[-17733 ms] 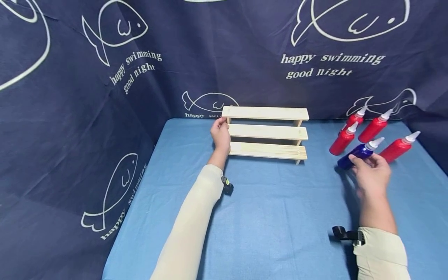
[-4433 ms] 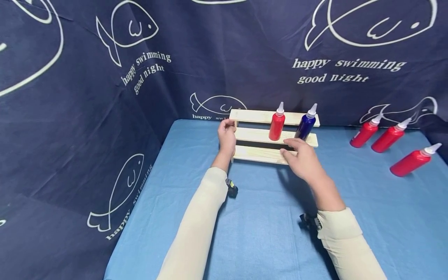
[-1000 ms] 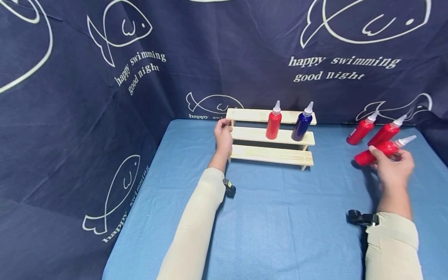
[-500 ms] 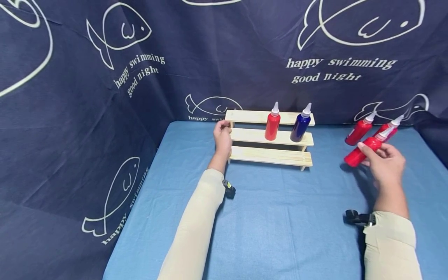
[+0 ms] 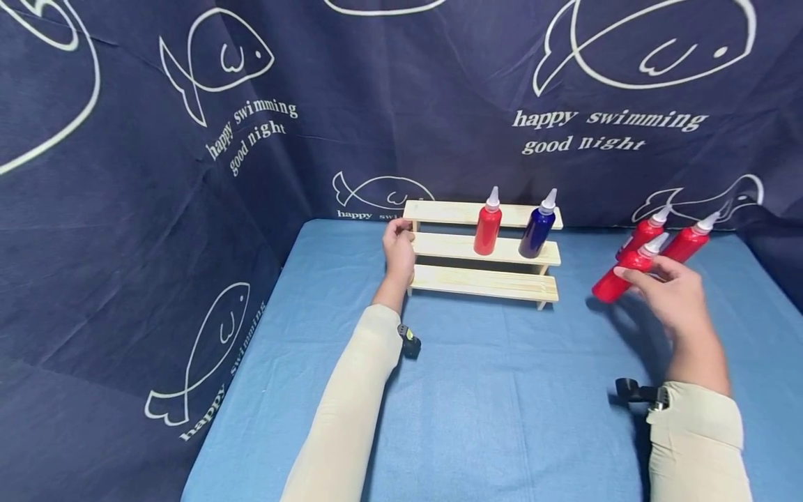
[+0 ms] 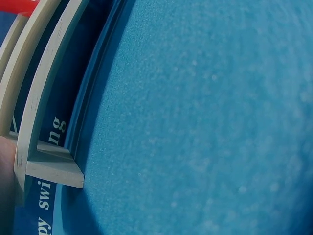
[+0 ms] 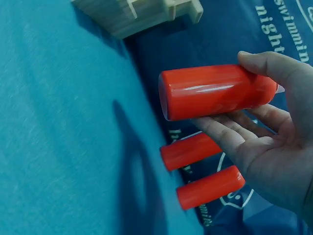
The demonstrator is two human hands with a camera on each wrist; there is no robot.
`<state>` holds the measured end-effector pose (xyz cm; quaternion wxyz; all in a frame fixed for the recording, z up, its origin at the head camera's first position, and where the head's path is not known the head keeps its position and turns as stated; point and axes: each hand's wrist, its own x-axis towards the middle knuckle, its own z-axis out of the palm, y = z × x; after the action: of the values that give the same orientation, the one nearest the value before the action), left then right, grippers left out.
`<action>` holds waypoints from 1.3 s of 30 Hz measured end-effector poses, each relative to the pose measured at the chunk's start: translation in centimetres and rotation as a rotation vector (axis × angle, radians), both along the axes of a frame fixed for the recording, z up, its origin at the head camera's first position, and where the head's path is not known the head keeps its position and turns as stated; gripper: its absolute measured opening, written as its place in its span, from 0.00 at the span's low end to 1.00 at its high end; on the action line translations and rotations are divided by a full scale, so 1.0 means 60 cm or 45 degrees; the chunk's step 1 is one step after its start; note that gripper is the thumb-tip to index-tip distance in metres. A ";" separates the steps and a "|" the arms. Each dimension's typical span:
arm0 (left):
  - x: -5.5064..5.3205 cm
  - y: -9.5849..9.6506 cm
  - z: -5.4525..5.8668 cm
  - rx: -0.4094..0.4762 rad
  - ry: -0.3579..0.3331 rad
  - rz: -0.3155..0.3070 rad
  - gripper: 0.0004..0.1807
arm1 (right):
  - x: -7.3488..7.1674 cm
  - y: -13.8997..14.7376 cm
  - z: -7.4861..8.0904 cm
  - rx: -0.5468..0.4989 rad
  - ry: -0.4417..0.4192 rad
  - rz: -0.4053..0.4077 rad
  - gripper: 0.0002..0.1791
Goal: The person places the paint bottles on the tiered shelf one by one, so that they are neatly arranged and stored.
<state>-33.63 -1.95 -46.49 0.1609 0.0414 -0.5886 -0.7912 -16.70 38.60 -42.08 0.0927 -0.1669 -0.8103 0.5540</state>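
A three-tier wooden shelf rack (image 5: 477, 280) stands at the back of the table. My left hand (image 5: 399, 252) holds its left end; in the left wrist view only a bit of that hand shows beside the rack (image 6: 30, 112). On the middle tier stand a red squeeze bottle (image 5: 487, 231) and, to its right, a blue squeeze bottle (image 5: 537, 233). Right of the rack, my right hand (image 5: 677, 296) grips another red squeeze bottle (image 7: 215, 92) between thumb and fingers. It is tilted, white nozzle up and to the right, with its base off the cloth.
Two more red bottles, one left (image 5: 641, 236) and one right (image 5: 686, 242), stand at the back right, behind the held bottle. Blue cloth (image 5: 464, 404) covers the table. Dark fish-print curtains (image 5: 401, 104) rise behind and at the left.
Over the last second my right hand has carried the red squeeze bottle leftward, toward the rack. Earlier, the red and blue bottles came onto the middle tier. My left hand stays on the rack.
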 end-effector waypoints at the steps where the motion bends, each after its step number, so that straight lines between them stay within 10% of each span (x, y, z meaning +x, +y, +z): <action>1: 0.000 0.000 0.000 0.001 0.000 -0.002 0.14 | 0.001 -0.003 0.004 0.021 -0.003 0.001 0.12; 13: -0.002 0.001 -0.001 0.030 0.011 0.002 0.14 | 0.002 -0.045 0.043 0.203 0.075 0.002 0.19; 20: -0.003 0.002 -0.002 0.040 0.019 0.003 0.16 | 0.000 -0.067 0.054 0.099 0.108 0.107 0.24; 39: 0.001 0.000 0.001 0.025 -0.003 -0.004 0.15 | -0.018 -0.136 0.060 0.341 0.206 0.379 0.32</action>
<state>-33.57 -1.93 -46.40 0.1585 0.0429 -0.5811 -0.7971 -17.76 30.42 -38.46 0.0960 0.0135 -0.8824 0.4604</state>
